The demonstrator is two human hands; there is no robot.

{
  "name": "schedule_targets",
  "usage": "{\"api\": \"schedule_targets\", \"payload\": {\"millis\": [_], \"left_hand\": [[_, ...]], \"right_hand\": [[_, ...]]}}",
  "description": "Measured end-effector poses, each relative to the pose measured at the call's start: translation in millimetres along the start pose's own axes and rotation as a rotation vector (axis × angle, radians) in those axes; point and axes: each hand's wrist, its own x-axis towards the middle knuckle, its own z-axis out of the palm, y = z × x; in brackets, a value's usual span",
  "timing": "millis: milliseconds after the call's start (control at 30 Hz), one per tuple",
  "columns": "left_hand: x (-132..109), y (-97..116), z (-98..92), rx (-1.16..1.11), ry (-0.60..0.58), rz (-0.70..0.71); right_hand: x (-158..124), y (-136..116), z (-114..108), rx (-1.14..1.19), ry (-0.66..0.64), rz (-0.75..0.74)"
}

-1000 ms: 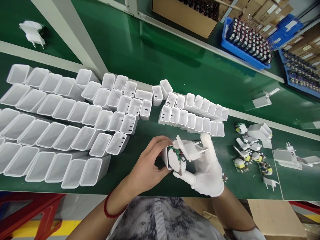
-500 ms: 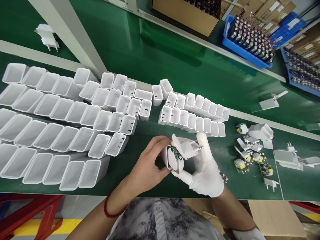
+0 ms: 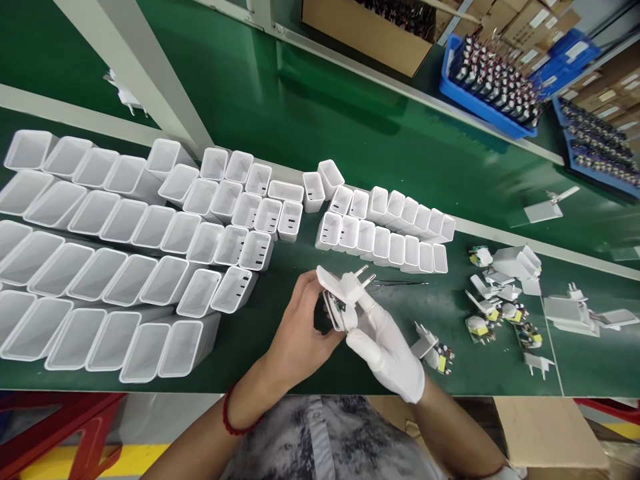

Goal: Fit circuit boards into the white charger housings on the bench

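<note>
My bare left hand [image 3: 297, 330] is wrapped round a white plastic adapter housing [image 3: 334, 312], its open end tilted to the right. A circuit board with a white part [image 3: 349, 317] sits in the housing's mouth, most of it hidden. Over that mouth leans a white plug cover [image 3: 350, 287] with two metal pins, tilted and not closed down. My right hand [image 3: 393, 357], in a white glove, has its thumb at the board and its fingers behind the plug cover, gripping the adapter from the right. Dark tweezers [image 3: 400, 283] lie on the bench just beyond the hands.
Rows of open white housings [image 3: 115, 277] stand at the left, with two shorter rows [image 3: 380, 243] behind my hands. Loose boards and plug covers [image 3: 500, 300] lie to the right. A blue tray of parts [image 3: 490, 87] rests on the shelf above the green bench [image 3: 280, 360].
The adapter has turned so its plug pins point up and away. My right hand has shifted left and lower, uncovering the tweezers and a loose plug cover with a board.
</note>
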Motion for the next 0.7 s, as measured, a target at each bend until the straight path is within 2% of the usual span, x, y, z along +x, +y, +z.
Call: {"api": "schedule_targets", "payload": {"millis": [133,300,400,467,533,633,700], "left_hand": [[-2,2,0.8,0.062,0.017,0.044],[-7,8,-3.0,0.092,0.009,0.081],[-10,12,-14.2,-0.084,-0.092,0.019],[-10,13,-23.7,-0.241,-0.137,-0.052],[-9,13,-31.0,-0.298,-0.164,-0.124],[-7,9,-32.7,-0.223,-0.196,-0.188],[-8,7,-28.9,-0.171,-0.184,-0.18]], "right_hand": [[3,-3,3,0.11,-0.065,0.022],[7,-2,11,0.13,0.075,0.089],[8,0,13,0.117,0.115,0.107],[7,-1,12,0.119,0.085,0.094],[8,-3,10,0.13,0.011,0.067],[8,-6,9,0.139,-0.086,0.063],[9,-5,10,0.129,-0.091,0.077]]}}
